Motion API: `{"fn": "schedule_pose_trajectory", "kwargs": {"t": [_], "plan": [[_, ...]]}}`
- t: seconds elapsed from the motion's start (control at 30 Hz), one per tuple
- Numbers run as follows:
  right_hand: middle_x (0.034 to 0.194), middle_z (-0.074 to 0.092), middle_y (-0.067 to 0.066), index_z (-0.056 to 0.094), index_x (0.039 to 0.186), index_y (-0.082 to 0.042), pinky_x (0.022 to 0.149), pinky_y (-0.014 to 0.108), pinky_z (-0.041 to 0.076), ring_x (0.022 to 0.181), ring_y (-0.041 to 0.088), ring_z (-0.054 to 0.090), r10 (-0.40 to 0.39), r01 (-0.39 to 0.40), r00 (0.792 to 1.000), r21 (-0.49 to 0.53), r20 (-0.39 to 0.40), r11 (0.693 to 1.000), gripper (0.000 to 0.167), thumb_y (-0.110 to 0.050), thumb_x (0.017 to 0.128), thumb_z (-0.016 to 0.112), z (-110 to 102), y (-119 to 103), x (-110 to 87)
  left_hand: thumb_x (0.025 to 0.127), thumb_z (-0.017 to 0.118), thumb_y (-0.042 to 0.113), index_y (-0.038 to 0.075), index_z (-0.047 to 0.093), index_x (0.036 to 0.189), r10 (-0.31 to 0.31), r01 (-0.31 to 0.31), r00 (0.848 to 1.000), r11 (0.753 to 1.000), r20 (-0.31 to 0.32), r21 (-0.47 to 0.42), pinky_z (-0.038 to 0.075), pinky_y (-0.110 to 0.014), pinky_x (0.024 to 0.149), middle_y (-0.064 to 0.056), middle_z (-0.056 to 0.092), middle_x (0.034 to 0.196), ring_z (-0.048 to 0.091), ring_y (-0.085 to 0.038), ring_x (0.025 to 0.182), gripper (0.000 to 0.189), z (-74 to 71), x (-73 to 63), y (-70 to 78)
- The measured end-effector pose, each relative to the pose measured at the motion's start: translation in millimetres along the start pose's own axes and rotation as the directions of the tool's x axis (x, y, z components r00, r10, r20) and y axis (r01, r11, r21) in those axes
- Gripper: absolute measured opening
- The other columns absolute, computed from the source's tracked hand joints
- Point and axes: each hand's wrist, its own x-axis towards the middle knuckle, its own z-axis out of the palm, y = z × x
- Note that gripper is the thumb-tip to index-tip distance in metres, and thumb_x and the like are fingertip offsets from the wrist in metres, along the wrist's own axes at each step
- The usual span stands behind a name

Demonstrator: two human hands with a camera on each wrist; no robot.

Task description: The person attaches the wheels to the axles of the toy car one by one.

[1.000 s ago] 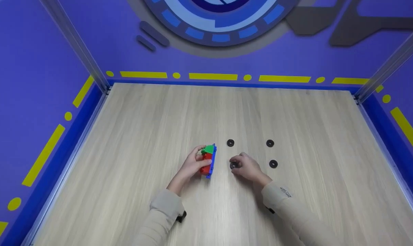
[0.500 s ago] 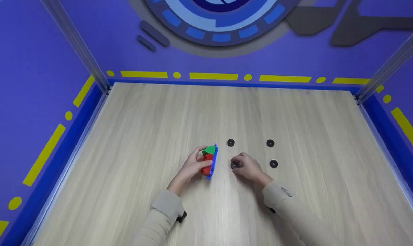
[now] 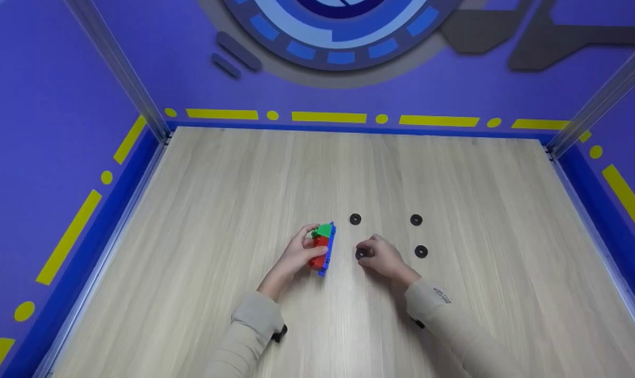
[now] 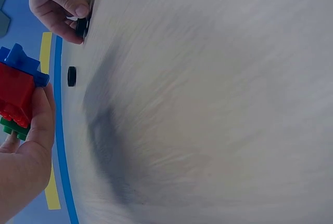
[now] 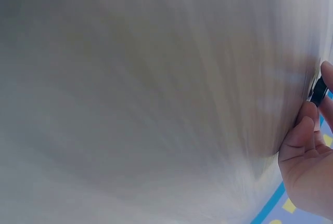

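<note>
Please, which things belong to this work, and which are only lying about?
In the job:
red-green-blue toy vehicle, in left hand
black wheel, in right hand

Lying loose:
three other black wheels, untouched, though probably for the same job

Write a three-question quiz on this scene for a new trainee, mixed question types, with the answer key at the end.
1. Multiple choice. In the head view, which colour of the toy in the left hand faces toward the right hand?
A) green
B) blue
C) red

2. True or false. The right hand is holding nothing.

3. Count. In the head view, how many black rings lie on the table apart from both hands?

Key:
1. B, blue.
2. False; its fingers pinch another ring.
3. Three.
</note>
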Motion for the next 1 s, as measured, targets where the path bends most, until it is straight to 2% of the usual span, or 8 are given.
{"fn": "schedule_pose_trajectory", "kwargs": {"t": [0.13,0.37,0.53,0.73,0.8,1.0], "plan": [[0.085,0.051,0.003,0.065,0.102,-0.006,0.07,0.028,0.038,0.077,0.015,0.047,0.015,-0.015,1.0,0.037,0.007,0.999,0.034,-0.007,0.068,0.069,-1,1,-0.9,0.082,0.06,0.016,0.013,0.031,0.134,0.013,-0.013,1.0,1.0,0.001,0.016,0.047,-0.032,0.078,-0.017,0.053,0.111,0.056,-0.019,0.09,0.06,1.4,-7.0,8.3],[0.086,0.053,0.006,0.064,0.103,0.0,0.071,0.029,0.039,0.078,0.016,0.048,-0.022,0.024,1.0,0.074,-0.018,0.997,0.036,-0.003,0.068,0.067,-6,1,-4.8,0.08,0.063,0.018,0.019,0.034,0.133,0.002,-0.002,1.0,1.0,0.01,-0.02,0.048,-0.03,0.074,-0.014,0.054,0.108,0.057,-0.017,0.087,0.06,1.1,6.4,-10.1],[0.087,0.052,0.006,0.061,0.107,0.001,0.069,0.026,0.039,0.077,0.015,0.048,-0.017,0.018,1.0,0.104,-0.016,0.994,0.038,-0.005,0.07,0.067,-14,-2,-8.1,0.08,0.063,0.02,0.021,0.034,0.133,0.0,0.0,1.0,1.0,0.002,-0.004,0.047,-0.029,0.073,-0.013,0.054,0.108,0.056,-0.017,0.087,0.06,2.1,9.5,-13.8],[0.09,0.053,0.005,0.061,0.109,0.0,0.069,0.026,0.039,0.079,0.015,0.048,-0.016,0.017,1.0,0.124,-0.011,0.992,0.04,-0.007,0.071,0.069,-21,-5,-11.4,0.082,0.06,0.015,0.014,0.032,0.134,-0.004,0.004,1.0,1.0,-0.001,0.019,0.047,-0.029,0.076,-0.015,0.054,0.108,0.055,-0.017,0.088,0.059,3.8,-5.7,6.1],[0.09,0.053,0.004,0.061,0.109,-0.001,0.068,0.026,0.039,0.08,0.016,0.048,-0.016,0.016,1.0,0.133,-0.007,0.991,0.04,-0.008,0.071,0.069,-24,-7,-13.0,0.082,0.06,0.014,0.014,0.032,0.134,-0.012,0.012,1.0,0.999,-0.006,0.029,0.046,-0.031,0.078,-0.016,0.054,0.109,0.055,-0.018,0.088,0.059,4.4,-6.1,8.1],[0.093,0.055,0.006,0.061,0.108,-0.002,0.059,0.022,0.04,0.076,0.015,0.049,-0.058,0.059,0.998,0.131,-0.008,0.99,0.037,-0.009,0.072,0.068,-32,-15,-19.1,0.08,0.063,0.018,0.02,0.033,0.133,-0.019,0.019,1.0,1.0,-0.005,0.008,0.046,-0.032,0.078,-0.015,0.055,0.11,0.055,-0.018,0.089,0.061,6.2,8.2,-8.4]]}}
